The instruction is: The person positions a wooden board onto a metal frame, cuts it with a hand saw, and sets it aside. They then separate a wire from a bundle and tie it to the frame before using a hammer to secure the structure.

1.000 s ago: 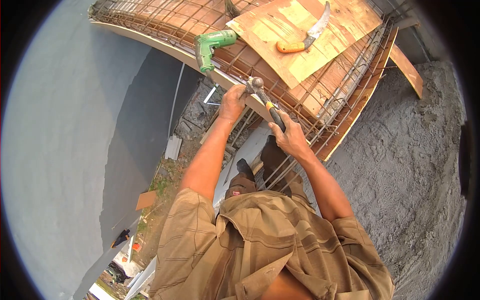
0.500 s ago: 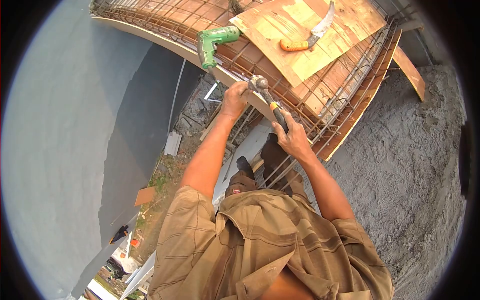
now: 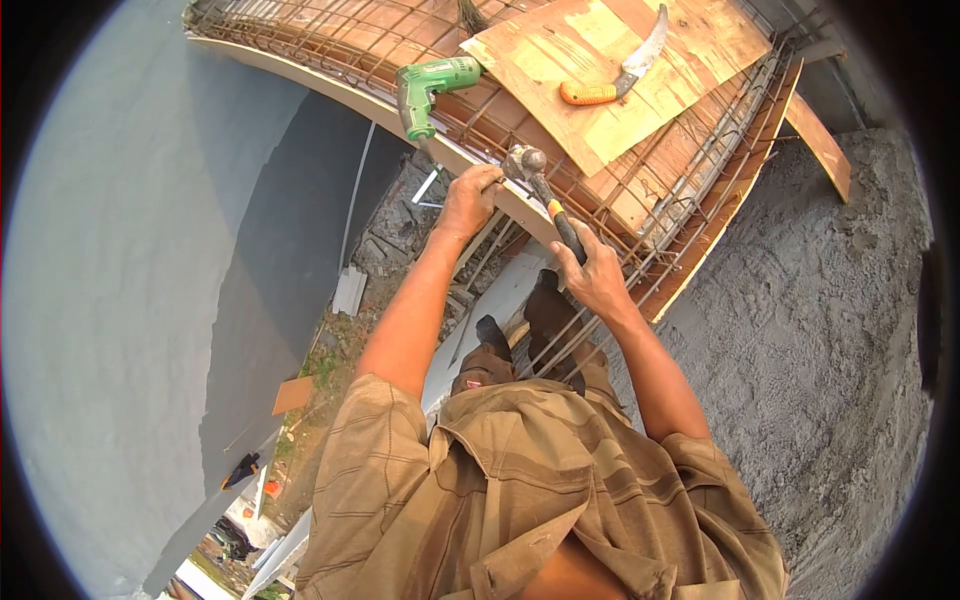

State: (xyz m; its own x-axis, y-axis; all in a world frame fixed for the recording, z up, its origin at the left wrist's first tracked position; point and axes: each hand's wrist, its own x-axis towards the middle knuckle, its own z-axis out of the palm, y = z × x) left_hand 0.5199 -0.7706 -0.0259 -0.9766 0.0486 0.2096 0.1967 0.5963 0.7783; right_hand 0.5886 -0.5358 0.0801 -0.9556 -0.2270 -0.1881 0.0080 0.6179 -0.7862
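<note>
My right hand (image 3: 594,274) is wrapped round the black and yellow handle of a hammer (image 3: 541,188). The hammer's rounded metal head is just above the edge board (image 3: 450,152) of the formwork. My left hand (image 3: 468,203) is at the outer side of that board, left of the hammer head. Its fingers are pinched together at the top edge, and what they hold is too small to make out. A green drill (image 3: 420,98) lies on the rebar and the board edge beyond my left hand.
A curved saw (image 3: 640,60) with an orange handle lies on a plywood sheet (image 3: 560,45) over the rebar grid (image 3: 350,45). Rough grey concrete (image 3: 790,330) is at the right, a smooth grey wall (image 3: 120,280) at the left. Rubble (image 3: 385,245) lies far below.
The hammer head has shifted slightly right and up, away from my left hand. My right hand has moved a little right with it. My left hand stays almost in place.
</note>
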